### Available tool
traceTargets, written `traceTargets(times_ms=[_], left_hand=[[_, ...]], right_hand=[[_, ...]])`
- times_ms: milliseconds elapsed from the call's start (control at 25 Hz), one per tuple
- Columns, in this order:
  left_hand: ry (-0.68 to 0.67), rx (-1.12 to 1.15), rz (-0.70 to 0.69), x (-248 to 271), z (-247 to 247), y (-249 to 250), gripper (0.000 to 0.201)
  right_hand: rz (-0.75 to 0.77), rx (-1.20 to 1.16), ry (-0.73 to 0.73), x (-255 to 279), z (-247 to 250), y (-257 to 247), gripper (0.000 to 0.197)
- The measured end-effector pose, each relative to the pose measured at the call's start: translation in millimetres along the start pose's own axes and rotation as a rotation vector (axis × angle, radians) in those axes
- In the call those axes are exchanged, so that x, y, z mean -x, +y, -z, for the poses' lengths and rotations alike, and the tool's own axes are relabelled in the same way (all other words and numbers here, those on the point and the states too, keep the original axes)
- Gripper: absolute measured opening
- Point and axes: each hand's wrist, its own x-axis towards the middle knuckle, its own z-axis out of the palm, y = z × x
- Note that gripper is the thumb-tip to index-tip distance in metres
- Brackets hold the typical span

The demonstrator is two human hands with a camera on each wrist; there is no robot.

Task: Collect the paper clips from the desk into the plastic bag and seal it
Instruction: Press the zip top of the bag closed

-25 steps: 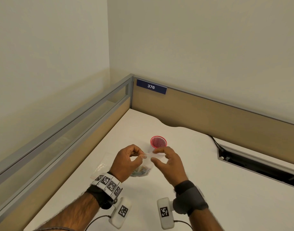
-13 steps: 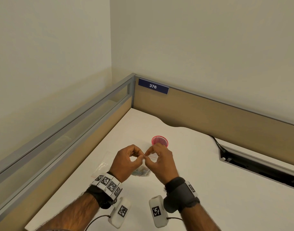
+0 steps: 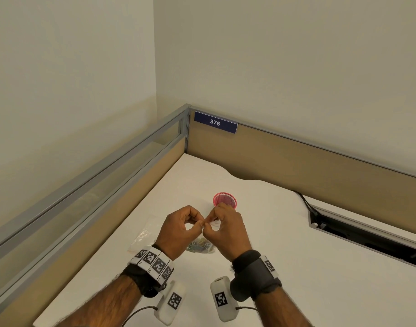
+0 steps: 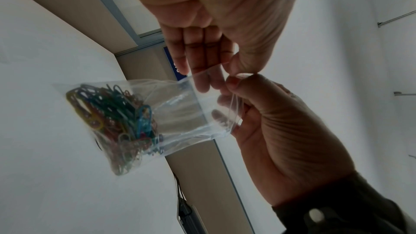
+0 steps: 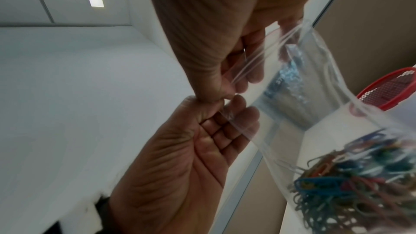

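A small clear plastic bag (image 4: 180, 109) hangs above the white desk (image 3: 296, 267), with several coloured paper clips (image 4: 112, 118) heaped in its bottom. In the head view the clips (image 3: 200, 246) show below my two hands. My left hand (image 3: 198, 226) pinches the bag's top strip between thumb and forefinger. My right hand (image 3: 208, 224) pinches the same strip right beside it, thumbs touching. The right wrist view shows the bag (image 5: 303, 95) and clips (image 5: 360, 184) hanging from the right hand (image 5: 225, 93) and left hand (image 5: 227, 106).
A red mesh cup (image 3: 226, 199) stands just beyond my hands. Another clear bag (image 3: 145, 234) lies flat on the desk to the left. A cable slot (image 3: 367, 234) with a black cord opens at the right. Low partitions (image 3: 296, 161) close off the back and left.
My right hand has slid left along the bag's top strip until it meets the left hand. The left hand has stayed put, holding the bag.
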Motion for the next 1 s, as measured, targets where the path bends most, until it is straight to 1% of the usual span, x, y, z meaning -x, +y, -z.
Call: traceTargets(times_ms=[160, 320, 440, 520, 600, 720, 800, 840, 960, 1000], left_hand=[[0.000, 0.018, 0.016, 0, 1, 3, 0.010], [0.029, 0.091, 0.068, -3, 5, 5, 0.012], [0.046, 0.143, 0.100, -5, 10, 4, 0.010], [0.040, 0.196, 0.116, -5, 10, 5, 0.009], [0.028, 0.260, 0.133, -6, 9, 7, 0.010], [0.024, 0.322, 0.133, -8, 12, 8, 0.004], [0.023, 0.344, 0.137, -9, 13, 6, 0.003], [0.022, 0.347, 0.139, -9, 12, 5, 0.004], [0.014, 0.406, 0.130, -11, 11, 4, 0.009], [0.018, 0.417, 0.131, -11, 11, 5, 0.008]], right_hand=[[0.010, -0.002, -0.006, 1, 6, 3, 0.014], [0.014, -0.036, -0.003, 4, 16, 15, 0.014], [0.014, -0.087, 0.008, 7, 24, 29, 0.018], [-0.001, -0.164, 0.029, 9, 28, 33, 0.014], [-0.046, -0.278, 0.039, 10, 30, 34, 0.007], [-0.140, -0.465, 0.045, 9, 31, 34, 0.011], [-0.198, -0.592, 0.058, 7, 32, 33, 0.011], [-0.220, -0.629, 0.038, 6, 31, 32, 0.010], [-0.260, -0.612, -0.085, 6, 24, 29, 0.010], [-0.267, -0.599, -0.093, 7, 21, 27, 0.010]])
